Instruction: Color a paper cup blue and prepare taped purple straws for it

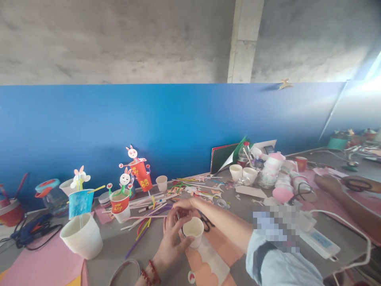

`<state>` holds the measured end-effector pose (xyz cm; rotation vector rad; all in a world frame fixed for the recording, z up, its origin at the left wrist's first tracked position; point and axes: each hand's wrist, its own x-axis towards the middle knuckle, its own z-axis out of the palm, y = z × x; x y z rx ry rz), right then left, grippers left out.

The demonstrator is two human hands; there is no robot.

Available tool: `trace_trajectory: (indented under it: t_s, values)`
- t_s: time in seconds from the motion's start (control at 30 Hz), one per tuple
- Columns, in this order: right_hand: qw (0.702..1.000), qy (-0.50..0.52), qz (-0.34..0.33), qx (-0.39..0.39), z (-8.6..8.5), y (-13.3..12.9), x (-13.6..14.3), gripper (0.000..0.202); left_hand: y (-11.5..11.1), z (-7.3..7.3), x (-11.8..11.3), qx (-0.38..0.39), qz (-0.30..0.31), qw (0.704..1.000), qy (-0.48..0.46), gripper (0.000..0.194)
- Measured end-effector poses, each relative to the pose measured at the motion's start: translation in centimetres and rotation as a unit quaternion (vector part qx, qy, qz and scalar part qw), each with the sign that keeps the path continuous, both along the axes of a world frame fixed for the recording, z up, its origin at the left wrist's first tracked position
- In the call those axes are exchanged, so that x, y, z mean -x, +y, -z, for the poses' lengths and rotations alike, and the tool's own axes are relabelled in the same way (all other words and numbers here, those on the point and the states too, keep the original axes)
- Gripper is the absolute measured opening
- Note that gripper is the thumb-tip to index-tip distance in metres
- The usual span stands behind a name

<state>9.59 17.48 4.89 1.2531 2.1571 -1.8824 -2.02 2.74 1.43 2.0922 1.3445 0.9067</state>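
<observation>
Near the front centre, my left hand (174, 236), with a red bead bracelet at its wrist, has its fingers wrapped round the side of a white paper cup (196, 231). My right hand (183, 204) reaches across behind the cup, its fingers bent down beside the left fingers. A small dark object shows between the two hands; what it is cannot be made out. Behind the cup lie black scissor handles (207, 223), partly covered by my right forearm. Orange paper (222, 238) and a white cut piece (212, 258) lie under and beside the cup.
Rabbit figures on red cups (144, 174) stand at the back left. Nearer are stacked white cups (81, 238) and pink paper (47, 262). Straws and scraps (154, 204) spread behind my hands. A power strip (320, 242) and another person's arm (342, 198) are at the right.
</observation>
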Motion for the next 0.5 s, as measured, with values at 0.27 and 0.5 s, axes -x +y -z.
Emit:
trace_trajectory:
  t_s: [0.27, 0.5]
  values:
    - [0.994, -0.078, -0.051, 0.060, 0.40, 0.90, 0.21, 0.032, -0.08, -0.37, -0.11, 0.008, -0.012, 1.000, 0.019, 0.045]
    - [0.994, -0.083, -0.055, 0.046, 0.03, 0.69, 0.07, 0.032, -0.29, -0.73, -0.21, 0.012, -0.019, 0.999, 0.029, 0.045]
